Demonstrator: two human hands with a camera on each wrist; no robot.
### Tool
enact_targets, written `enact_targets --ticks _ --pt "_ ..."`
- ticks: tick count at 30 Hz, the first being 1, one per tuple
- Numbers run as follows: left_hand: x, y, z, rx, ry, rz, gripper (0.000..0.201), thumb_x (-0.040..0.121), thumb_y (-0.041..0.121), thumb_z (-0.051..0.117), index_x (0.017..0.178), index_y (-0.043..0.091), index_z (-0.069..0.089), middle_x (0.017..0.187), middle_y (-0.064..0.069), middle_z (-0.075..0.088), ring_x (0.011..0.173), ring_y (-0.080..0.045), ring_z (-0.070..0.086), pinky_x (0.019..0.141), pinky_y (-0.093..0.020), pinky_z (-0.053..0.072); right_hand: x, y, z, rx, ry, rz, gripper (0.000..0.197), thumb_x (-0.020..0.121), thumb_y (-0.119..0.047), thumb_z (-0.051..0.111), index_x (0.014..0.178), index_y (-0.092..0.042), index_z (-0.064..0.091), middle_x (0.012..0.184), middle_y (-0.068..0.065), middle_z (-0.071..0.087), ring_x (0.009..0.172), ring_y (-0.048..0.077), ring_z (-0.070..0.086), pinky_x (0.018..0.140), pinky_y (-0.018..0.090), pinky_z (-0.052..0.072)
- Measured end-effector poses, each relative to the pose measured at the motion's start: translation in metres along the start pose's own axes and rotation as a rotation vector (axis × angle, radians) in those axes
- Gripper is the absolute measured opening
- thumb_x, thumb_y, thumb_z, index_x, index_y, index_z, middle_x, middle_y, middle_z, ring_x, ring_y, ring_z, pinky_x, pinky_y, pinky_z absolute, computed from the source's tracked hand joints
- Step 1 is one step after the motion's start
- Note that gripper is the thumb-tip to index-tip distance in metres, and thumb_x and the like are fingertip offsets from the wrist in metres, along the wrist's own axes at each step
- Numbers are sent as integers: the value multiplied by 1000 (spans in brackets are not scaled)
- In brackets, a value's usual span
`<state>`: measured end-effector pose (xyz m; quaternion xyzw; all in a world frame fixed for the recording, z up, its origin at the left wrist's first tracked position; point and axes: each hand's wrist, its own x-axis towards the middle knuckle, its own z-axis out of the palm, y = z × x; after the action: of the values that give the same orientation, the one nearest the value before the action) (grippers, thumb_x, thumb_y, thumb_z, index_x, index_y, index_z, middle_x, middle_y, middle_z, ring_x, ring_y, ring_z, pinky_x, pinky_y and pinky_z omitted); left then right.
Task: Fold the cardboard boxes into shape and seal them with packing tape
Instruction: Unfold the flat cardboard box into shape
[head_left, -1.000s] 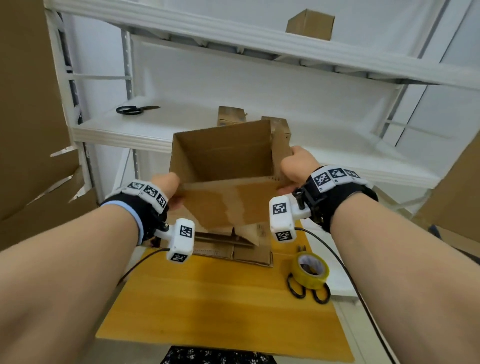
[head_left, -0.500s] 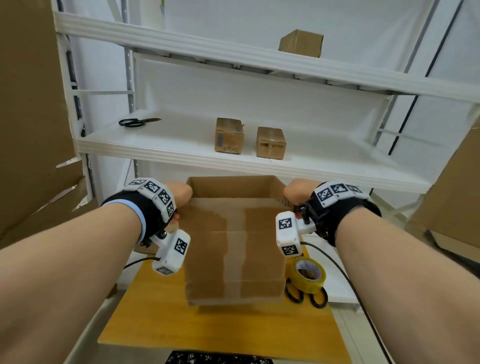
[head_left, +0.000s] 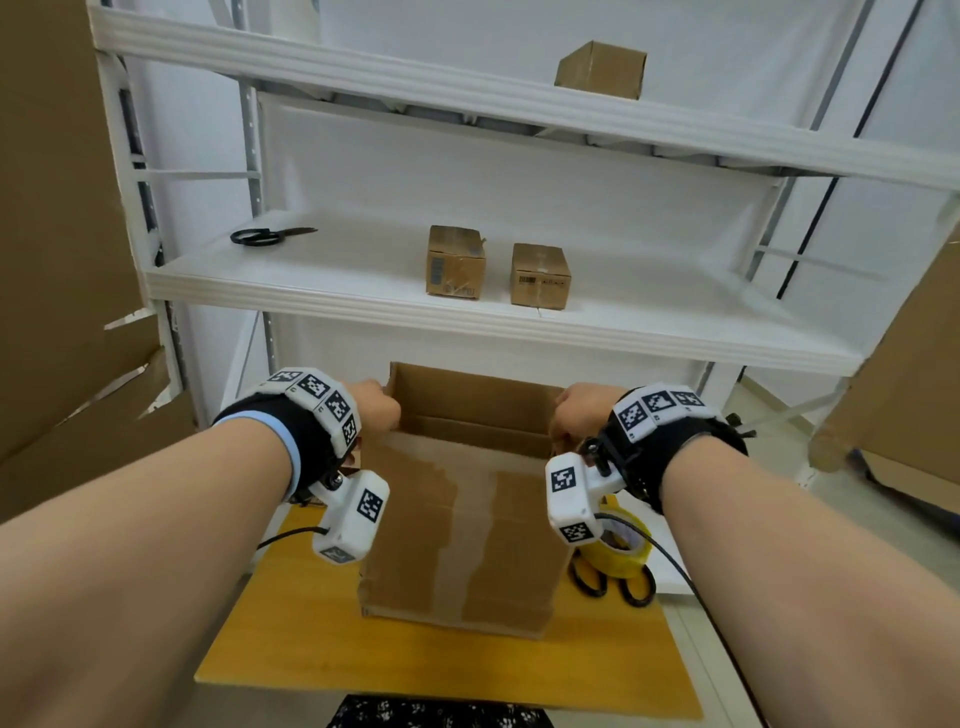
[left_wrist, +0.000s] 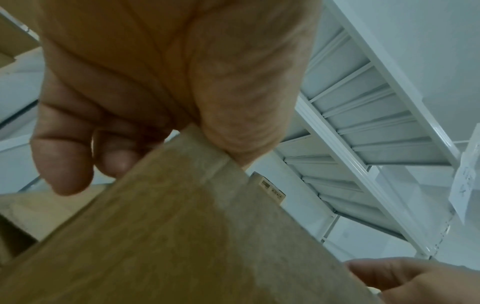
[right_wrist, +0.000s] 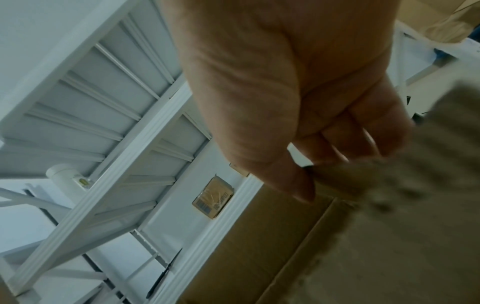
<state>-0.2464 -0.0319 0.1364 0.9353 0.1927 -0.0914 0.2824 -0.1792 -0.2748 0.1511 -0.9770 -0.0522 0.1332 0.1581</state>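
Note:
A brown cardboard box stands on the wooden table with its top open and pale tape marks down its near wall. My left hand grips the box's near top edge at the left corner; in the left wrist view the thumb and fingers pinch the cardboard. My right hand holds the same edge at the right corner, with its fingers curled over the blurred cardboard. A yellow packing tape roll lies just right of the box.
Black scissors lie under the tape roll. A white shelf rack behind the table carries two small sealed boxes, more scissors, and another box higher up. Big cardboard sheets lean at both sides.
The box, held up and tilted a second ago, has come down and now stands upright on the table. Both hands came down with it, still holding its top edge.

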Motion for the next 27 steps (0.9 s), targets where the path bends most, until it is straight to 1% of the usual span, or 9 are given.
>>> enact_targets --ticks 3,5,7,9,11,14,18,23,27 --pt "7 -5 8 -115 2 28 57 90 26 68 137 12 39 120 -16 56 105 -36 62 90 -49 56 -2 -4 5 -32 -12 10 15 83 -15 62 98 -13 61 95 6 64 71 17 60 57 22 48" --pt "8 -6 7 -183 43 95 71 86 32 73 142 15 34 131 -13 52 113 -33 57 95 -43 51 -4 -8 7 -136 3 12 10 90 -13 56 94 -9 64 93 9 63 78 23 58 67 27 46" --pt "7 -6 6 -241 61 178 66 86 33 74 140 16 39 134 -8 52 111 -26 56 88 -33 48 -3 -12 7 -189 12 7 12 92 -13 55 94 -8 65 92 10 62 80 25 58 70 30 46" --pt "3 -4 5 -241 30 230 56 88 39 70 134 20 47 124 -5 58 103 -22 58 88 -33 48 1 -12 8 -203 20 -4 13 93 -15 55 94 -7 66 92 10 63 80 25 58 71 31 47" --pt "2 -1 3 -209 -44 272 51 92 49 60 133 19 51 105 -3 63 105 -25 60 98 -38 45 4 -12 9 -204 30 3 14 94 -16 54 90 -8 65 91 10 63 79 24 58 70 31 46" --pt "5 -4 4 -236 -153 269 68 95 66 36 139 15 49 120 -2 64 118 -24 57 112 -45 32 6 -12 9 -196 34 15 16 95 -15 52 87 -7 64 90 10 64 79 25 58 71 31 46" --pt "20 -22 9 -333 -248 212 92 57 101 37 124 42 56 115 3 71 124 -26 54 116 -53 27 7 -9 8 -179 26 30 19 97 -18 52 89 -7 65 89 10 63 78 24 58 70 30 46" --pt "16 -30 3 -315 -466 298 103 36 86 74 120 28 60 114 -4 71 110 -28 64 101 -47 49 6 -8 9 -93 60 69 31 98 -26 56 71 -10 55 74 6 59 66 20 57 57 27 45" --pt "15 -31 1 -260 -439 307 89 26 72 86 109 51 63 138 -2 48 130 -30 43 110 -59 34 4 -6 13 5 34 49 43 97 -50 53 86 -10 61 91 6 68 86 23 68 83 34 55"
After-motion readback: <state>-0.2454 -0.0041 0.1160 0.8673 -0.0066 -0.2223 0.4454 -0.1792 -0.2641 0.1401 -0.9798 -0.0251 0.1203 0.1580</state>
